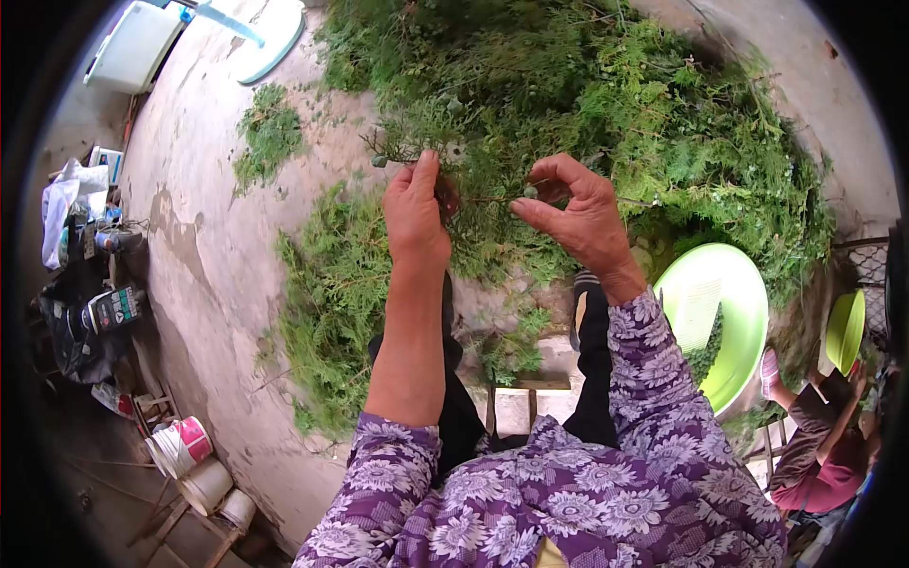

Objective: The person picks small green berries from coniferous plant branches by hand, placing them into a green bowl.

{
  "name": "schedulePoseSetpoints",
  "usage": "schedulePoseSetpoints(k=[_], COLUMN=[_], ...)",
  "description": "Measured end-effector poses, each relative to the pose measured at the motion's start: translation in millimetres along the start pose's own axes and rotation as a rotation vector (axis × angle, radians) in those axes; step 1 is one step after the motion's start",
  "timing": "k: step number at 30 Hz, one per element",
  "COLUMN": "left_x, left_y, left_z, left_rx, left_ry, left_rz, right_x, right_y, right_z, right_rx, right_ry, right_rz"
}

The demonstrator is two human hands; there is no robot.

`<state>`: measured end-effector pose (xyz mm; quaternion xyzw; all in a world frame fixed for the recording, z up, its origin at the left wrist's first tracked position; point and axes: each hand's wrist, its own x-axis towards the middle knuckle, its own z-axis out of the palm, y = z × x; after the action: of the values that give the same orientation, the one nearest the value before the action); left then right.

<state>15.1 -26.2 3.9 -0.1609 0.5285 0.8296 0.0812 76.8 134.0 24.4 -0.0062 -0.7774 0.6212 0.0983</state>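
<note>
My left hand (417,213) is closed round a green conifer sprig (473,197), its thumb pointing up the stem. To its right, my right hand (579,213) curls with thumb and forefinger close about a small round green cone (530,192) at the sprig's side. Another cone shows at the sprig's upper left tip. Beneath and beyond both hands spreads a large heap of cut green branches (530,85). A lime-green basin (748,284) at the right of my right forearm holds many small green cones.
Smaller branch piles (341,303) lie on the concrete floor (218,312) at the left. A round white-and-teal base (270,47) stands at the top left. Buckets (180,447) and bags line the left edge. Another person (824,445) sits at the lower right beside a second green basin (846,331).
</note>
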Motion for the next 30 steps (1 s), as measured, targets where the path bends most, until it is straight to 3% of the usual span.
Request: schedulePoseSetpoints(k=[5, 7, 10, 13, 16, 26, 30], left_x=[2.7, 2.3, 0.6, 1.3, -2.6, -16.6, -20.2], left_y=[-0.4, 2.0, 2.2, 5.6, 3.1, -5.0, -7.6], left_z=[-5.1, -4.9, -8.7, -12.9, -3.6, 7.1, 11.8], left_rx=[0.016, -0.06, -0.106, -0.037, 0.021, 0.269, 0.368], left_ry=[-0.067, 0.007, -0.039, -0.071, -0.048, -0.232, -0.277], left_rz=[-0.002, -0.048, -0.129, 0.006, 0.034, 0.151, 0.154], right_x=[0.3, 0.2, 1.3, 6.7, 14.9, 18.4, 17.9], right_y=[4.1, 2.3, -1.0, 6.8, 1.8, 17.3, 11.6], right_z=[-1.8, -2.5, -7.3, -21.1, -32.9, -35.2, -30.4], right_rx=[0.043, 0.075, 0.207, 0.416, 0.76, 0.846, 0.593], right_ry=[-0.042, -0.054, -0.083, -0.021, 0.167, 0.099, 0.053], right_rz=[0.043, 0.071, 0.151, 0.192, 0.433, 0.34, 0.305])
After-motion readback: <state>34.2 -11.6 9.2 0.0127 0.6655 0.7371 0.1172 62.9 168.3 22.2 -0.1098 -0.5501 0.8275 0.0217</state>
